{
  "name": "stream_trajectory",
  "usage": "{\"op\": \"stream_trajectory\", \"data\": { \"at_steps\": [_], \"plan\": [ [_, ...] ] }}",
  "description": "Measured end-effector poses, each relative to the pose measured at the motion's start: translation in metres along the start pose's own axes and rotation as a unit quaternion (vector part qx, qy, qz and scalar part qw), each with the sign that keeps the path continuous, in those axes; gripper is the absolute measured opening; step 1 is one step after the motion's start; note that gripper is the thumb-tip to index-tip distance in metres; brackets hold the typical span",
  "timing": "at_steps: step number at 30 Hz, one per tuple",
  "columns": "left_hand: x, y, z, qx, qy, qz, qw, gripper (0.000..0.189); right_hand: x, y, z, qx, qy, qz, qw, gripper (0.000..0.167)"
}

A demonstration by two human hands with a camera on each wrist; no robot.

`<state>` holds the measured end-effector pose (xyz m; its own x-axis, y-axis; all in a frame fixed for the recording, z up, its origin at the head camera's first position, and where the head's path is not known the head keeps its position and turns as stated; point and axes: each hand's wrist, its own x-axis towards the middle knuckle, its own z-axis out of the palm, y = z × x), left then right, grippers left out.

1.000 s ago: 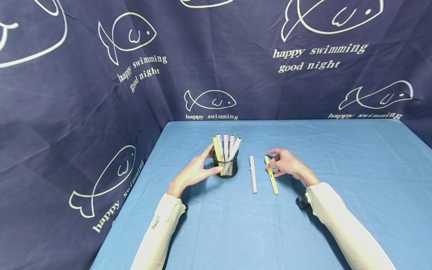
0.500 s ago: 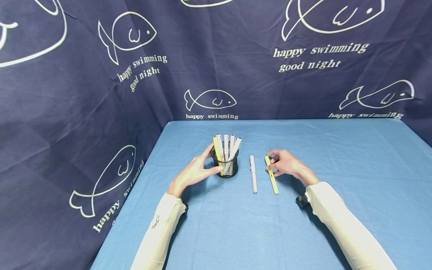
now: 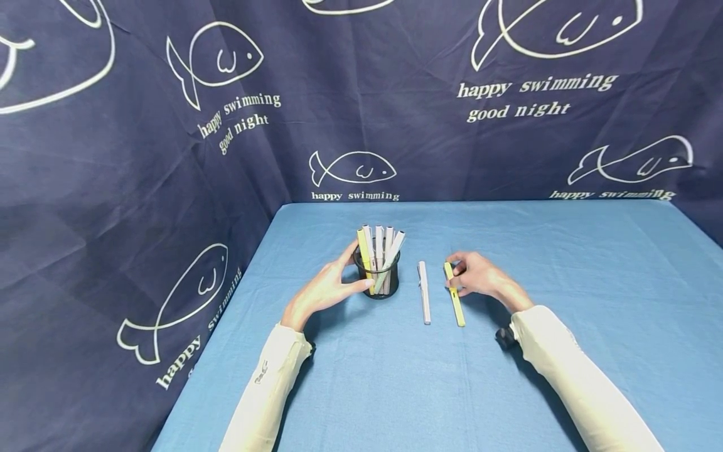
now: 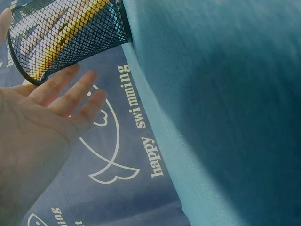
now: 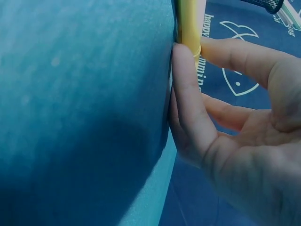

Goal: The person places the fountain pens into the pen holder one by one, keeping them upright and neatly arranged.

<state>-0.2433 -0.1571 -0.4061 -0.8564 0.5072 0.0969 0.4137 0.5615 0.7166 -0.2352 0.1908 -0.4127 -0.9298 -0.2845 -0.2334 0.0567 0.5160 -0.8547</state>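
A black mesh pen holder point(image 3: 386, 284) stands upright on the table with several pens in it, one yellow and the others white or pale. My left hand point(image 3: 324, 287) holds its left side, thumb across the front and index finger behind. The left wrist view shows the other fingers of that hand point(image 4: 42, 122) extended beside the mesh point(image 4: 66, 42). To the right, a yellow pen point(image 3: 457, 309) lies on the cloth. My right hand point(image 3: 480, 275) pinches its upper part between thumb and fingers. Between holder and yellow pen lies a pale pinkish-white pen point(image 3: 424, 295), touched by neither hand.
Blue cloth point(image 3: 384, 383) covers the table. Dark blue curtains point(image 3: 361, 113) printed with white fish and lettering hang behind it and along the left side. A dark wrist device point(image 3: 506, 338) shows below the right sleeve.
The yellow pen has turned very slightly, its lower end shifting a little left, and the right fingers have drawn closer around it. The left hand and pen holder stay in place.
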Motion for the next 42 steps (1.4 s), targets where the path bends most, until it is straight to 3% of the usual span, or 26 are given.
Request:
{"op": "stream_trajectory", "data": {
  "at_steps": [12,20,28,42],
  "plan": [
    [-0.001,0.000,0.002,-0.003,0.001,-0.003,1.0000,0.097,-0.002,0.002,-0.001,-0.013,0.013,-0.011,0.9998,0.053],
    [-0.001,0.000,0.002,-0.005,-0.002,-0.005,1.0000,0.097,-0.005,0.009,-0.005,0.045,0.019,-0.043,0.9979,0.059],
    [-0.001,0.000,0.002,-0.003,-0.002,-0.006,1.0000,0.097,-0.008,0.011,-0.006,0.108,0.048,-0.105,0.9873,0.062],
    [-0.001,0.001,0.002,-0.008,0.006,-0.007,0.9999,0.097,-0.010,0.008,-0.008,0.149,0.108,-0.156,0.9705,0.064]
  ]
}}
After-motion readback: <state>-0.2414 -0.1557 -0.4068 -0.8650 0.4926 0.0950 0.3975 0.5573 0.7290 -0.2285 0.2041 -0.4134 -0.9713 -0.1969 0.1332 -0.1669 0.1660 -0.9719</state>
